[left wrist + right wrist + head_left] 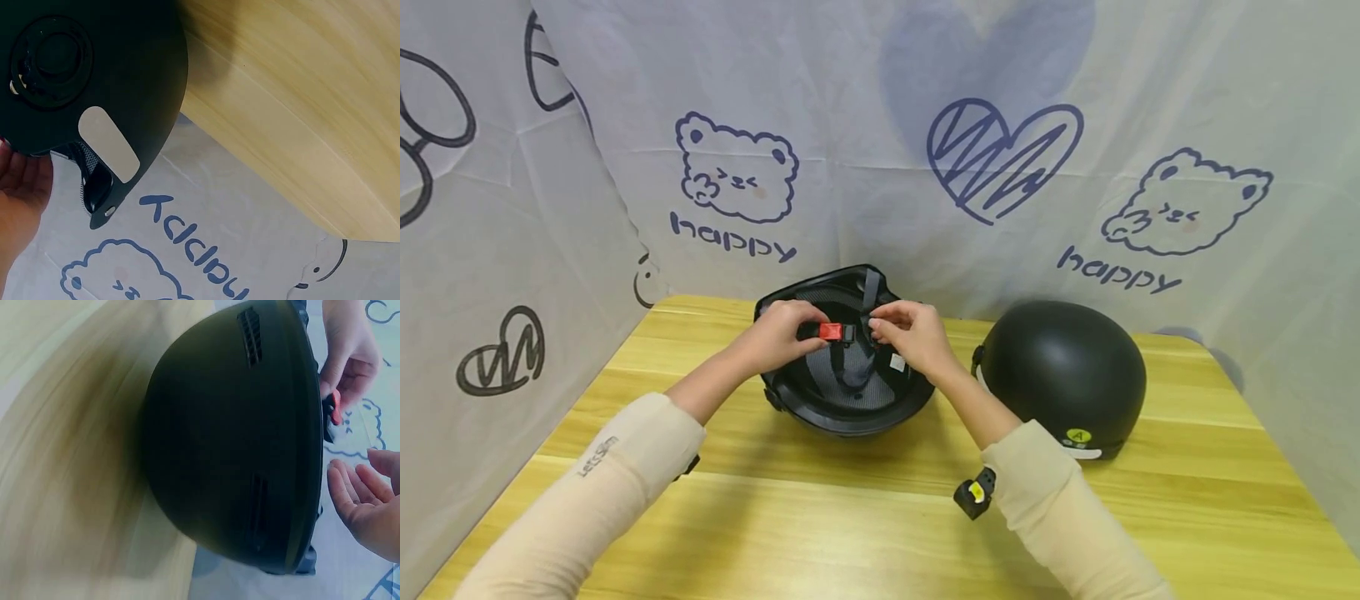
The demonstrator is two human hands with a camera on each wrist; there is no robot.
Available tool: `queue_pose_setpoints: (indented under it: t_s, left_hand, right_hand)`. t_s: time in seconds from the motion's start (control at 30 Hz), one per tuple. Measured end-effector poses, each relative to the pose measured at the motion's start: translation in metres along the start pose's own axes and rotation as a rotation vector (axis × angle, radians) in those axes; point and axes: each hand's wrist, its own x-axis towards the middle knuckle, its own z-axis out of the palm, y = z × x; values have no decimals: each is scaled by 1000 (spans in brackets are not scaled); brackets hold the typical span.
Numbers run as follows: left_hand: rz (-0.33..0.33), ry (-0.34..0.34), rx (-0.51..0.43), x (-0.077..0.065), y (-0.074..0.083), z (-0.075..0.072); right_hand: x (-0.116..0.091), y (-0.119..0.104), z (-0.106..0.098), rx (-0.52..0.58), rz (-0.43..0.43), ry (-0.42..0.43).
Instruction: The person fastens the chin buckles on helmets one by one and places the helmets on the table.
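Red buckle (831,332) in left hand (781,335)

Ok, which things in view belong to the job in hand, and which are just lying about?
In the job:
left hand, pinching the red buckle
right hand, near the buckle
upturned helmet with its straps

Not involved:
second helmet, dome up
printed cloth, merely backdrop

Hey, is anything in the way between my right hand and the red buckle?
Nothing visible is: in the right wrist view, only an open gap separates the right hand from the red buckle, which the left hand holds.
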Motion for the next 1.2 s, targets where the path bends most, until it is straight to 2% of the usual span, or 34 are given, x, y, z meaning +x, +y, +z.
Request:
queue_pose_setpoints:
  t_s: [0.3, 0.43, 0.67, 0.8, 0.9, 0.97, 1.1, 1.2]
  left_hand:
    - [-98, -135, 40, 11, 2, 9]
    - [-106, -185, 42, 13, 2, 15]
    - [-126, -261, 64, 13, 5, 16]
    - [-116, -276, 72, 12, 6, 16]
    - [-98, -225, 58, 11, 4, 16]
    - [-79, -144, 36, 9, 3, 15]
    - [-57, 60, -11, 2, 2, 8]
    - [-77, 258, -81, -7, 0, 2]
  right_hand:
    - [6, 9, -16, 69, -104, 97]
    - [6, 12, -21, 67, -116, 151]
    - [8, 16, -25, 95, -119, 180]
    - [9, 17, -26, 105, -130, 186]
    - [9, 17, -26, 106, -132, 185]
    - [10, 17, -26, 102, -133, 189]
    - [10, 18, -29, 55, -138, 209]
    - [11, 20, -32, 5, -139, 233]
